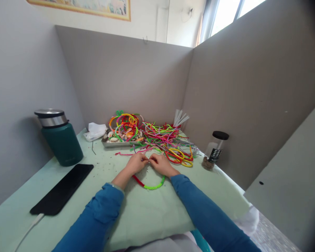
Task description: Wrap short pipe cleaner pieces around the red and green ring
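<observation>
A fuzzy red and green pipe-cleaner hoop (152,187) lies on the green cloth, its lower curve showing between my wrists. Its upper part is hidden under my hands. My left hand (137,163) is closed in a pinch at the hoop's far side. Beside it, almost touching fingertip to fingertip, my right hand (161,164) pinches too. Something thin shows between the fingertips, too small to make out. Just beyond the hands, a heap of loose coloured pipe cleaners (162,134) spreads out, with red and yellow loops (179,156) at its near right.
A metal tray (120,144) holds shells and several colourful hoops. On the left are a teal bottle (63,143), a black phone (64,189) with a white cable, and white tissue (96,131). A black-lidded clear jar (214,151) stands right. Grey partitions (126,70) enclose the table.
</observation>
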`<move>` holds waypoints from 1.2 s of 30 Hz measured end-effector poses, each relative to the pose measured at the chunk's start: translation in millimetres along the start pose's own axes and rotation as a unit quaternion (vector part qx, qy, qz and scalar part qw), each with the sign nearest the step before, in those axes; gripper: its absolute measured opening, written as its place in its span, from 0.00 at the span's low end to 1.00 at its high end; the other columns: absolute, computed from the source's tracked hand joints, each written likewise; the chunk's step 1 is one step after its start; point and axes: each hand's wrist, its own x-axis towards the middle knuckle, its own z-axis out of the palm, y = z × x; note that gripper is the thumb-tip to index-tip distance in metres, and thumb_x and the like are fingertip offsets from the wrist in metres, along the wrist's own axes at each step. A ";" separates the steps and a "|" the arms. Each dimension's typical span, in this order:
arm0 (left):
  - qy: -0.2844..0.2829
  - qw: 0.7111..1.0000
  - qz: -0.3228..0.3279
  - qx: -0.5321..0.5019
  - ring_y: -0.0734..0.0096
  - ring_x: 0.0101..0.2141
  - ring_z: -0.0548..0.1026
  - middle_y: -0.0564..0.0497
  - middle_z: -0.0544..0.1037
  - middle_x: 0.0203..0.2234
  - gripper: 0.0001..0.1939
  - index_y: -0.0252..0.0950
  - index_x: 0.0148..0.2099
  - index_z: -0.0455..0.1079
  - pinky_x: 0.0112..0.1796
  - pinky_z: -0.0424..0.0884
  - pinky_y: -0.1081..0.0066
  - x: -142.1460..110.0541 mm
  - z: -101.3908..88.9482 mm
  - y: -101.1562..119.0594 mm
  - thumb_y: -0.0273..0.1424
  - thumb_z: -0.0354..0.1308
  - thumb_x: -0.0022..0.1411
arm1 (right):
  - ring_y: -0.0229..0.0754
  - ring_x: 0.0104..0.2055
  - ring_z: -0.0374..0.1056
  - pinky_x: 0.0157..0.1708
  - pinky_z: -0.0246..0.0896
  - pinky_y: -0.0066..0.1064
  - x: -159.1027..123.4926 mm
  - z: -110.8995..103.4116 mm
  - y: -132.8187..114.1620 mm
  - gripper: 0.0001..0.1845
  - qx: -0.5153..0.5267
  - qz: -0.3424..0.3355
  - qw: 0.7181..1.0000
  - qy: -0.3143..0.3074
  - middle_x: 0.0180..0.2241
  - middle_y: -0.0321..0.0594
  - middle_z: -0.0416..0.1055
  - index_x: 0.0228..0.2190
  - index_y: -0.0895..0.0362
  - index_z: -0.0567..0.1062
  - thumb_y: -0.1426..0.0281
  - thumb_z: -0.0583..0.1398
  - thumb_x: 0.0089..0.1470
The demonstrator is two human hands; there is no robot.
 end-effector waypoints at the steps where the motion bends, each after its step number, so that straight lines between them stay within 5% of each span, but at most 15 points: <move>1: -0.005 1.000 -0.003 -0.002 0.69 0.30 0.72 0.51 0.77 0.24 0.11 0.37 0.35 0.76 0.31 0.63 0.75 -0.4 -0.5 0.6 0.33 0.54 0.54 | 0.34 0.25 0.61 0.25 0.46 0.25 0.2 0.0 -0.1 0.05 -0.001 0.001 1.000 -0.001 0.24 0.34 0.69 0.30 0.56 0.72 0.70 0.55 0.54; 8: -0.027 1.000 -0.006 -0.006 0.71 0.25 0.71 0.52 0.74 0.17 0.11 0.36 0.35 0.76 0.29 0.62 0.75 -2.2 -1.4 2.5 0.32 0.52 0.55 | 0.34 0.26 0.61 0.25 0.46 0.25 1.1 0.5 0.0 0.06 -0.018 0.007 1.000 -0.008 0.24 0.34 0.69 0.30 0.56 0.72 0.69 0.55 0.54; 29: -0.025 1.000 0.008 -0.001 0.72 0.29 0.71 0.50 0.78 0.27 0.10 0.35 0.35 0.75 0.30 0.61 0.75 0.7 2.7 -2.1 0.31 0.53 0.55 | 0.34 0.26 0.61 0.25 0.45 0.25 0.6 0.0 -0.4 0.06 -0.019 0.003 1.000 -0.005 0.24 0.34 0.69 0.30 0.56 0.72 0.70 0.55 0.54; 36: 0.017 0.999 0.010 -0.034 0.73 0.29 0.71 0.51 0.77 0.29 0.12 0.35 0.41 0.71 0.30 0.62 0.76 2.0 6.6 -5.5 0.31 0.55 0.53 | 0.34 0.26 0.61 0.25 0.46 0.25 0.3 -0.1 -0.6 0.07 -0.010 0.001 1.000 0.001 0.24 0.35 0.69 0.30 0.56 0.72 0.70 0.54 0.55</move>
